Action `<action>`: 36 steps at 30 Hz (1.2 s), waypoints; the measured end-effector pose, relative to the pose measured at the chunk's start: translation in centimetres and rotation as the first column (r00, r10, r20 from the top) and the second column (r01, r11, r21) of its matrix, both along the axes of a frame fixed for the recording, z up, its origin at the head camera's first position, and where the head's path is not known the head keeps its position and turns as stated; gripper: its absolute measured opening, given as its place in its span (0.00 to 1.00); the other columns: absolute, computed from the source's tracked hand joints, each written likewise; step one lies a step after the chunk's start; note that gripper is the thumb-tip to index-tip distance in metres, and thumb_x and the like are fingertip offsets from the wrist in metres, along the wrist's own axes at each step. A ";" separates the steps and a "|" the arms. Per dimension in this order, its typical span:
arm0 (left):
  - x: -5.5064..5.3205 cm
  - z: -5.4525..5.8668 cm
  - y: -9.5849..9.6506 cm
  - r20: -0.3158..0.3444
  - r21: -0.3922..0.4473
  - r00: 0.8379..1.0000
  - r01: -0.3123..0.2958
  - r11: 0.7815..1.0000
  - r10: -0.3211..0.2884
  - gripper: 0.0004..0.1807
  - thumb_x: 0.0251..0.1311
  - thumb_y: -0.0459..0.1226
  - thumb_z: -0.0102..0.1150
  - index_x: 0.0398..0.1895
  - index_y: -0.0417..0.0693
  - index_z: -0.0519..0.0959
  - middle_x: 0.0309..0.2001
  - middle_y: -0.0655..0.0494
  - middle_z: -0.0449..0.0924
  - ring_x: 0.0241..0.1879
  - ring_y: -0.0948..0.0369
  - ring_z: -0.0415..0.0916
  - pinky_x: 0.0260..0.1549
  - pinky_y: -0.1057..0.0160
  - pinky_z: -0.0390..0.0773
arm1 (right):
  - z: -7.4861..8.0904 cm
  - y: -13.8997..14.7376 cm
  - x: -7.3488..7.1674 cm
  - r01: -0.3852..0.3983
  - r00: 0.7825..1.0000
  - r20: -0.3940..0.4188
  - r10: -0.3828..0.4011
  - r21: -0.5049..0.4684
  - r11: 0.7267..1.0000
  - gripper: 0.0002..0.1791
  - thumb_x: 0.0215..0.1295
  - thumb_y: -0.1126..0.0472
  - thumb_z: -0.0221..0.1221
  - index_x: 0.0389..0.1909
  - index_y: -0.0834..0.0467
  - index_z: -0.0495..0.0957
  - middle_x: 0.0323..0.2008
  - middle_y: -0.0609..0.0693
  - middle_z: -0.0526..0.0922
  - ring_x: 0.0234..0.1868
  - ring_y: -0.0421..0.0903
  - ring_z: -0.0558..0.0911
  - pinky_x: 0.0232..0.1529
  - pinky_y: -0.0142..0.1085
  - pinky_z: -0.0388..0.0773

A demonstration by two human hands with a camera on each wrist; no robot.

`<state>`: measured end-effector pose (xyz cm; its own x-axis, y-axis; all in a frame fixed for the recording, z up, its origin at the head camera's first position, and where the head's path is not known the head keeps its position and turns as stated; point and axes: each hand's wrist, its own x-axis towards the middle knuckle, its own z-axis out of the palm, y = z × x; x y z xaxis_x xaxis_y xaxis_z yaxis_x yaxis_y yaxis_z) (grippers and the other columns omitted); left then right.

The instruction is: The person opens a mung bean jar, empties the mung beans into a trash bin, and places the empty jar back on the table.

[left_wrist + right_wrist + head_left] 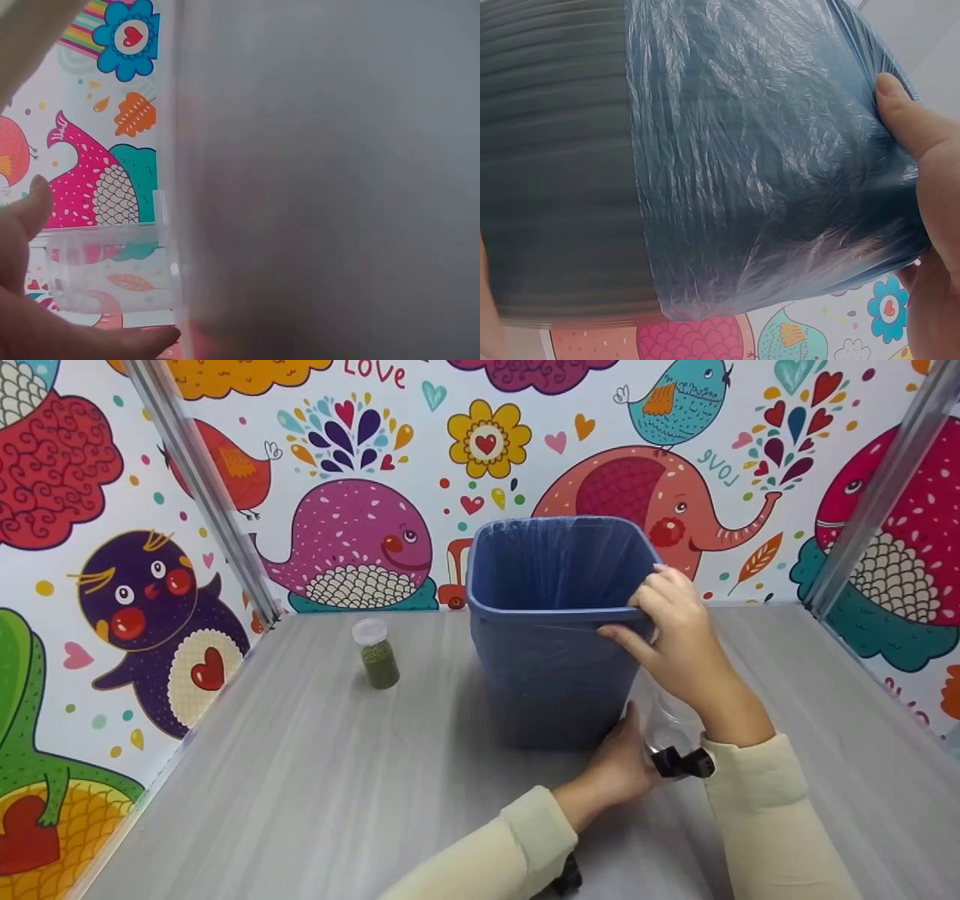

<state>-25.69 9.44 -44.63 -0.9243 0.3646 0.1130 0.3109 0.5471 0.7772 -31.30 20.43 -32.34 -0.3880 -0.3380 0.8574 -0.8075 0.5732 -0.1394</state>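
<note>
A blue trash bin (555, 675) stands upright on the tabletop, a thin plastic liner (742, 150) folded over its rim and down its outside. My right hand (675, 622) grips the rim at the near right corner, thumb on the outer side. Low on the bin's right side, my left hand (619, 765) touches the wall. Its thumb and one finger look straight and apart in the left wrist view; the other fingers are hidden. A clear plastic container (667, 729) is partly seen just beyond the left hand, between both wrists.
Left of the bin stands a clear jar (380, 660) with a whitish lid, partly filled with green granules. Walls printed with cartoon animals (360, 532) enclose the grey wood-grain table (315, 787) at the back and sides. Metal posts (202, 487) mark the back corners.
</note>
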 end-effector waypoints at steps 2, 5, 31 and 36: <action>0.4 0.2 -0.6 0.040 -0.011 0.999 -0.012 1.000 0.013 0.60 0.57 0.51 0.79 0.82 0.31 0.54 0.77 0.39 0.67 0.76 0.54 0.66 0.71 0.65 0.68 | 0.0 0.0 -0.1 0.003 1.000 0.003 -0.003 0.000 1.000 0.19 0.58 0.64 0.78 0.30 0.64 0.73 0.29 0.56 0.72 0.49 0.62 0.76 0.70 0.59 0.66; 0.9 0.5 -1.6 0.113 -0.020 0.994 -0.008 1.000 0.010 0.60 0.56 0.53 0.79 0.83 0.35 0.56 0.79 0.40 0.65 0.77 0.54 0.64 0.73 0.62 0.66 | 0.0 0.0 -0.1 0.008 1.000 0.012 -0.008 -0.007 1.000 0.19 0.58 0.64 0.78 0.30 0.64 0.73 0.29 0.56 0.72 0.50 0.61 0.77 0.70 0.58 0.66; 0.0 6.8 -17.1 0.038 0.000 0.982 0.185 0.983 -0.185 0.19 0.67 0.44 0.72 0.52 0.37 0.87 0.49 0.47 0.89 0.50 0.55 0.85 0.54 0.55 0.83 | -0.2 0.2 0.1 0.053 0.996 0.075 -0.054 0.010 0.999 0.20 0.56 0.63 0.79 0.32 0.63 0.74 0.31 0.56 0.74 0.54 0.62 0.76 0.69 0.60 0.66; -0.8 8.4 -21.2 0.019 0.009 0.998 0.061 0.998 -0.062 0.19 0.68 0.43 0.71 0.51 0.37 0.88 0.46 0.48 0.90 0.46 0.53 0.85 0.49 0.52 0.85 | -0.1 0.1 0.1 0.046 0.995 0.086 -0.046 0.006 0.999 0.19 0.56 0.63 0.79 0.32 0.63 0.75 0.32 0.57 0.75 0.56 0.63 0.77 0.68 0.61 0.67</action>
